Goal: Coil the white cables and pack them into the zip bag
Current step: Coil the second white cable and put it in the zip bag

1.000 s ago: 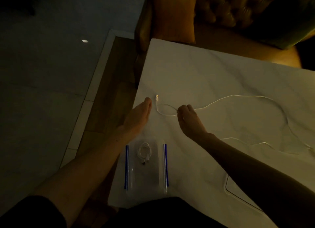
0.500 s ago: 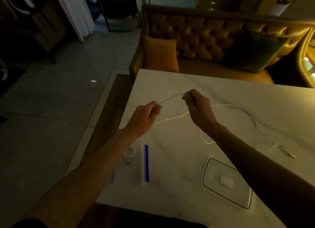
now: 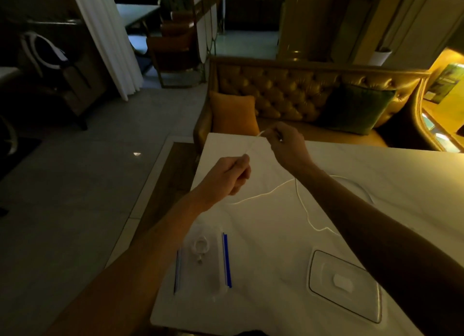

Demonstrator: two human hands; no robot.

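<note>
Left hand [image 3: 226,176], frame centre, pinches white cable [image 3: 302,205]; right hand [image 3: 286,145], above it, grips same cable, short span taut between. Remainder trails over marble worktop [image 3: 376,175] toward right. Zip bag [image 3: 202,260], lower centre, holds coiled cable [image 3: 200,245]. Clear lid [image 3: 344,284] lower right. Tufted sofa [image 3: 288,92] behind. No legible writing.

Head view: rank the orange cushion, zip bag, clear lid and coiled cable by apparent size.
1. clear lid and orange cushion: similar, and the cushion sits farther away, so unranked
2. zip bag
3. coiled cable
</note>
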